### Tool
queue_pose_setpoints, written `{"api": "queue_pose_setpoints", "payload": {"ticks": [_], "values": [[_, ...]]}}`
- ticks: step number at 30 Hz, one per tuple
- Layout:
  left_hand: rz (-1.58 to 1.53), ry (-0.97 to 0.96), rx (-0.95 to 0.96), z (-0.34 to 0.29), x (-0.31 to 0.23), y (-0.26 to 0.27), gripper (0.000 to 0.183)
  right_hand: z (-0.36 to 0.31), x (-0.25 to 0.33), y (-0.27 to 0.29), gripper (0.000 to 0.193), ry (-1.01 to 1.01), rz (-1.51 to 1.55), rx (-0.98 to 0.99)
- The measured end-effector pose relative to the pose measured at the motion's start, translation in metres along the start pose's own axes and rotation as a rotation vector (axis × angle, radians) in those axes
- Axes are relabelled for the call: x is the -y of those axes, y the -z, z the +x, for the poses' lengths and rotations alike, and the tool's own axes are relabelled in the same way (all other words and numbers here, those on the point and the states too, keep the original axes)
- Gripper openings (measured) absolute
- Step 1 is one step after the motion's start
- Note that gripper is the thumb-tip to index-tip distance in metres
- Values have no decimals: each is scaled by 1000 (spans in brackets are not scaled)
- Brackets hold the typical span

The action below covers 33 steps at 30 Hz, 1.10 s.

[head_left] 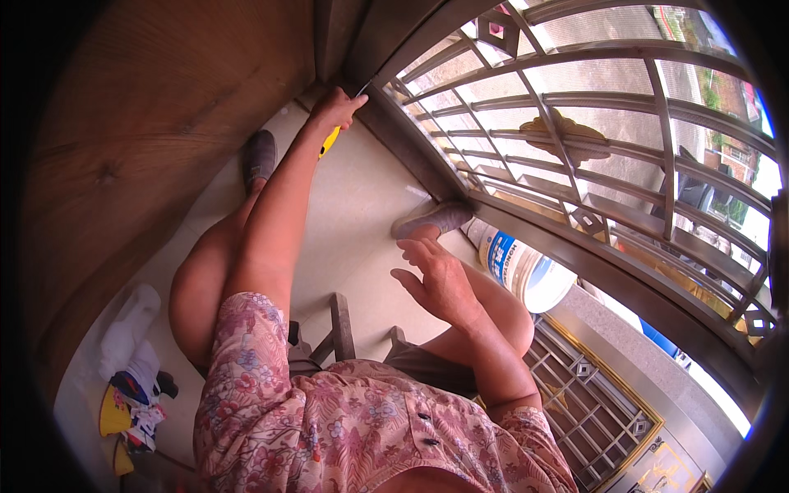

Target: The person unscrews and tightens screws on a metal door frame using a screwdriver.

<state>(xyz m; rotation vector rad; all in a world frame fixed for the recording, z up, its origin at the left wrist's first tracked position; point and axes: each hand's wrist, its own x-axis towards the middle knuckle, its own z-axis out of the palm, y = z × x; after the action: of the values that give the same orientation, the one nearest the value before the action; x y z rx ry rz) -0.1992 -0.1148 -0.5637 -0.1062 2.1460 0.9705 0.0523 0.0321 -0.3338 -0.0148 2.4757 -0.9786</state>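
Note:
My left arm reaches far forward, and my left hand (335, 109) is closed around a yellow-handled tool (329, 143). A thin metal tip of that tool sticks out past my fingers, at the corner of the dark metal door frame (415, 152). Whether the tip touches the frame I cannot tell. Over my right knee hovers my right hand (437, 279), open, its thumb apart from its slightly curled fingers, and nothing in it. My right shoe (436, 220) rests beside the frame's lower edge.
A brown wooden panel (164, 156) rises along my left. To the right stands a metal grille (592, 152), with a white and blue bucket (526, 269) below it. A low stool's leg (340, 324) shows beneath me. White bags and cloths (136, 361) lie at the lower left.

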Motion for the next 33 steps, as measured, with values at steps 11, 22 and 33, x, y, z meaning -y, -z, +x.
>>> {"api": "queue_pose_setpoints", "payload": {"ticks": [11, 22, 33], "values": [[431, -506, -506, -4, 11, -22, 26, -1, -5, 4, 38, -5, 11, -5], [453, -77, -339, -14, -11, -7, 40, 0, 1, 0, 38, 8, -2, -41], [-410, -88, 134, 14, 24, -2, 16, 2, -2, -1, 37, 0, 32, -33]]}}
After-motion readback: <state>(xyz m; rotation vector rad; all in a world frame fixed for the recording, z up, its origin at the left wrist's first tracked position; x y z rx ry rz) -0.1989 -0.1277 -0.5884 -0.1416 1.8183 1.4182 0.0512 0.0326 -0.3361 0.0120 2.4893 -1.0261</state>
